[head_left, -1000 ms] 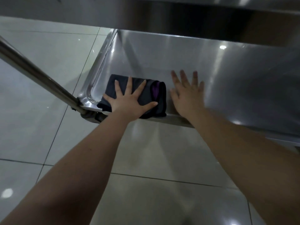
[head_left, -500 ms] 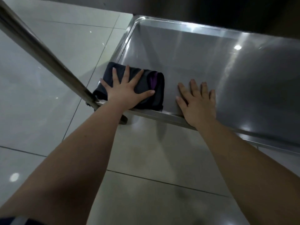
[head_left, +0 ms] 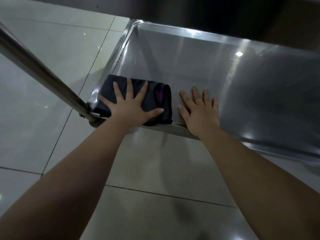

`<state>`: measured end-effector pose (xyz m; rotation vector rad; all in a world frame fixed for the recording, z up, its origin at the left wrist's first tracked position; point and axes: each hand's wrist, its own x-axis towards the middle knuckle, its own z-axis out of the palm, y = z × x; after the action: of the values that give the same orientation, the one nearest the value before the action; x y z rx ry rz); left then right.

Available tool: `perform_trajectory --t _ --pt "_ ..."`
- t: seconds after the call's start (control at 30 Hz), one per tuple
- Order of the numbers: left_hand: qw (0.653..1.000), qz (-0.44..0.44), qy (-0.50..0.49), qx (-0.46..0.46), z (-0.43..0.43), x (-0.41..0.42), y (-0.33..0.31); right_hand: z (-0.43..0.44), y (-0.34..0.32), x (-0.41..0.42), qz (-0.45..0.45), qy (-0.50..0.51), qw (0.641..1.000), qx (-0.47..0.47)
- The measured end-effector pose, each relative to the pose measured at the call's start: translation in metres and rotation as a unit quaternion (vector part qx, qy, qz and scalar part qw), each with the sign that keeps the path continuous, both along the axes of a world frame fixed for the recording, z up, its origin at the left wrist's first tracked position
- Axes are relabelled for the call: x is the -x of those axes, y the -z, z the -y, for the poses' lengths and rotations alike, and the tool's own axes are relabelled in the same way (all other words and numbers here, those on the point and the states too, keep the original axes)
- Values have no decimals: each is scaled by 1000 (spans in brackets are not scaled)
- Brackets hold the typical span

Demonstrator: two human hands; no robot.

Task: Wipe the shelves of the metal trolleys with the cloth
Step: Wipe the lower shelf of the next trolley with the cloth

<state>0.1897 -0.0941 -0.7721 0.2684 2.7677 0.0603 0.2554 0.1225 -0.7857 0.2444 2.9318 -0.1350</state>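
A folded dark cloth [head_left: 152, 99] with a purple fold lies in the near left corner of the lower steel trolley shelf [head_left: 225, 80]. My left hand [head_left: 129, 106] presses flat on the cloth, fingers spread wide. Just to the cloth's right, my right hand [head_left: 200, 110] rests flat on the bare shelf by its near rim, fingers straight and apart from the cloth.
A round steel trolley post [head_left: 43, 75] runs diagonally from the upper left down to the shelf's near left corner. An upper shelf [head_left: 207, 9] overhangs at the top of the view. Glossy grey floor tiles [head_left: 52, 45] lie left of and below the shelf.
Both hands have kept their places at the shelf's near left corner, the left one flat on the cloth. The view has tilted down and shows more of the shelf.
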Motion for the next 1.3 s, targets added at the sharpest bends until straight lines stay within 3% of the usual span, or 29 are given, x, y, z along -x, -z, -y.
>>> perform_trajectory --t 0.37,0.67,0.83,1.03,1.3 --pt "1000 2 9 -15 -13 60 -13 -3 -2 1 4 8 1000 2" --pt "1000 22 4 -2 -18 -21 -5 -9 0 -3 0 8 1000 7" --pt "999 28 -17 18 -31 -18 -9 -20 -11 0 44 -33 998 36" --pt "999 27 -23 20 -35 -22 -15 -128 -22 -64 7 7 1000 -12" --pt "999 32 -6 18 -107 -52 -14 -266 -20 -135 69 115 990 -49"
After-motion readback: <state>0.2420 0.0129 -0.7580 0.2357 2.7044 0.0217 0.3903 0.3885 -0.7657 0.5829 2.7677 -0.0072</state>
